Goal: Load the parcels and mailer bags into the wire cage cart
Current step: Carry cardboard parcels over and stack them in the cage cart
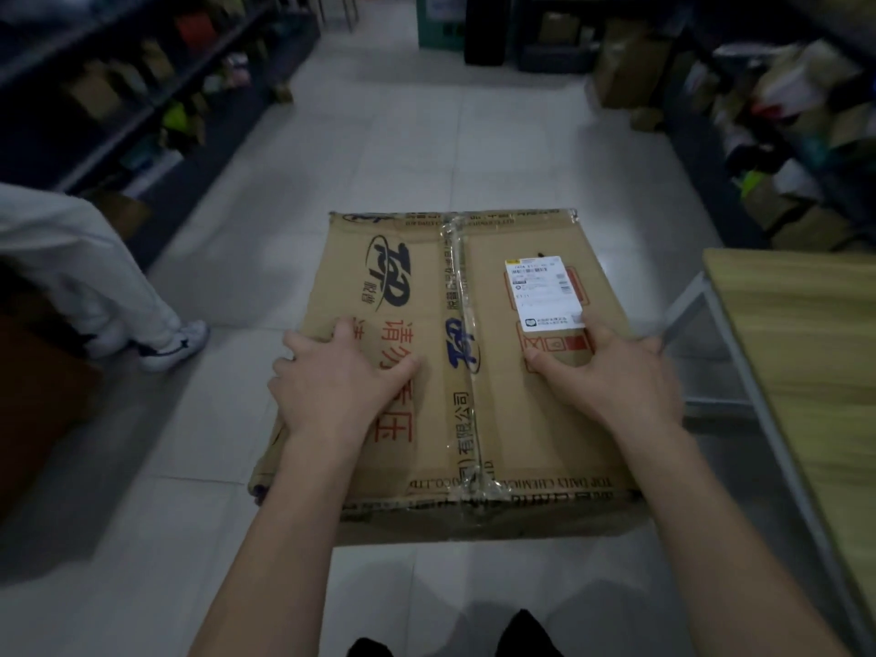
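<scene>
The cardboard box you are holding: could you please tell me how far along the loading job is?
Done: nothing loaded that I can see; the wire cage cart is out of view. In hand: the left hand and right hand grip the taped cardboard box by its side edges. Left: getting this box into the cart, then probably more of the parcels piled at the right.

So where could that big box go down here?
The tiled floor ahead of the box, between the left shelves and right shelves, is bare. The table top in view at right is bare too. Crowded: a person's legs at left, parcels piled far right.
</scene>
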A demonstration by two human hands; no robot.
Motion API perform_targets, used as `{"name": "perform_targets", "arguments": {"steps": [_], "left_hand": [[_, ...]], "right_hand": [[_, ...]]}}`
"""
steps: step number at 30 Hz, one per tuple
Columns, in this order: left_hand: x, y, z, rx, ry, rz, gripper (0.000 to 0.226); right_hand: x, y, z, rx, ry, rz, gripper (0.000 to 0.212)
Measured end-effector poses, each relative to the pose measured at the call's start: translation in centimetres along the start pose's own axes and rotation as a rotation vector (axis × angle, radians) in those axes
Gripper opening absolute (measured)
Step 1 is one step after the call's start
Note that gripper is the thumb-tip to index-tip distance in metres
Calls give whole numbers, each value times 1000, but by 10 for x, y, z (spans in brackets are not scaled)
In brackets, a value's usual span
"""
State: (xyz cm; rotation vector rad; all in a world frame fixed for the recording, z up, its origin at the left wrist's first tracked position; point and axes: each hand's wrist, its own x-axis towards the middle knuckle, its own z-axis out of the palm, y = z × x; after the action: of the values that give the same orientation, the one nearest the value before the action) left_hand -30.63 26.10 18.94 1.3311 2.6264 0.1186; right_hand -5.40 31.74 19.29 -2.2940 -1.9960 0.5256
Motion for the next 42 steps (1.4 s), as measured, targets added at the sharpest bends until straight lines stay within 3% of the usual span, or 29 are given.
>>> {"name": "perform_targets", "arguments": {"steps": [6, 13, 24, 42], "left_hand": [[-45, 8, -106, -16, 19, 23, 102], [-89, 34, -157, -32, 95, 47, 96], [-107, 79, -163, -51, 137, 176, 105], [-158, 92, -154, -27, 49, 531, 97]], "right_hand": [[-58, -15, -108, 5, 49, -12, 100], [-91, 7, -155, 52, 117, 2, 100], [-108, 54, -178, 142, 208, 156, 96], [-229, 103, -170, 228, 315, 506, 95]]}}
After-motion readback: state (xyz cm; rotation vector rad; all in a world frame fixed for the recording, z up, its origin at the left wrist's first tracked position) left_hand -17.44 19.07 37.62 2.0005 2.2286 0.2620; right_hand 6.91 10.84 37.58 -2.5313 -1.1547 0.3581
